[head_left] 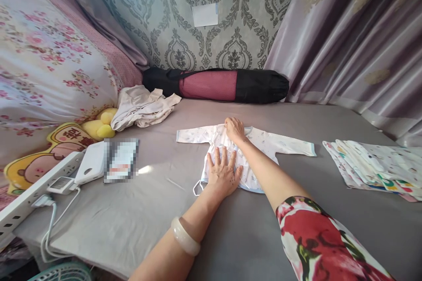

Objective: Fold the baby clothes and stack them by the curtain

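Observation:
A small white baby shirt [283, 142] with long sleeves lies spread flat on the grey bed sheet [158, 210]. My left hand [223, 172] rests flat on the shirt's lower body, fingers spread apart. My right hand [234, 129] is at the shirt's collar, fingers bent down onto the fabric at the neckline. A pale bangle sits on my left wrist, and a red floral sleeve covers my right upper arm.
Folded printed cloths [376, 169] lie at the right. A crumpled beige garment [143, 106] and a yellow plush toy [99, 124] sit at the left, by a floral pillow. A black and pink bag [214, 84] lies along the wall. A power strip [36, 189] and white device [90, 163] are at the left edge.

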Demonstrator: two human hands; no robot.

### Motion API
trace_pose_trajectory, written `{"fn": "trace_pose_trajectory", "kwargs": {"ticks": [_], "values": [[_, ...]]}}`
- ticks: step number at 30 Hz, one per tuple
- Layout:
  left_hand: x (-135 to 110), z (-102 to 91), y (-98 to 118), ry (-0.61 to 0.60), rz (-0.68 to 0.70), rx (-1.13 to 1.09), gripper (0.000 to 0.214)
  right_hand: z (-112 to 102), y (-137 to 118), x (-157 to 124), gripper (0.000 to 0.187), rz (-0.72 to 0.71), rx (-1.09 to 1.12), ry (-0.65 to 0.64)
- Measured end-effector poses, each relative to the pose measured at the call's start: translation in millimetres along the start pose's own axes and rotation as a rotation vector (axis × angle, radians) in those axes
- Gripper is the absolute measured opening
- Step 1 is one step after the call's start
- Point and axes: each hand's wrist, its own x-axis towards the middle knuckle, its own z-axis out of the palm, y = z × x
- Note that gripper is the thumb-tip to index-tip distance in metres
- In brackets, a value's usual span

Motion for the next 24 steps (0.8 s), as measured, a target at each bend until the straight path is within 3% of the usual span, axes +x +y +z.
{"fn": "trace_pose_trajectory", "kwargs": {"ticks": [5,9,12,17,20,24], "values": [[1.3,-0.1,-0.4,-0.005,-0.018,-0.006,0.057,-5.8,-1.0,-0.7,0.032,0.025,0.011,-0.065],[4.0,-7.5,-1.9,-0.060,-0.023,-0.052,0.058,-20.0,12.8,-13.8,0.044,0.003,0.145,-0.143],[5.2,-14.2,-2.4,-0.077,-0.042,-0.086,0.057,-29.8,27.5,-41.8,0.051,-0.019,0.225,-0.121],[0.0,-20.4,-1.7,0.024,-0.083,-0.070,0.051,-37.8,43.2,-107.1,0.054,-0.051,0.101,-0.164],[-6.5,-19.5,-2.0,0.050,-0.060,-0.024,0.050,-38.3,43.1,-141.2,0.057,-0.063,0.031,-0.207],[-12.5,-14.5,-3.1,-0.015,-0.012,0.016,0.052,-36.1,36.4,-169.2,0.058,-0.107,-0.016,-0.221]]}}
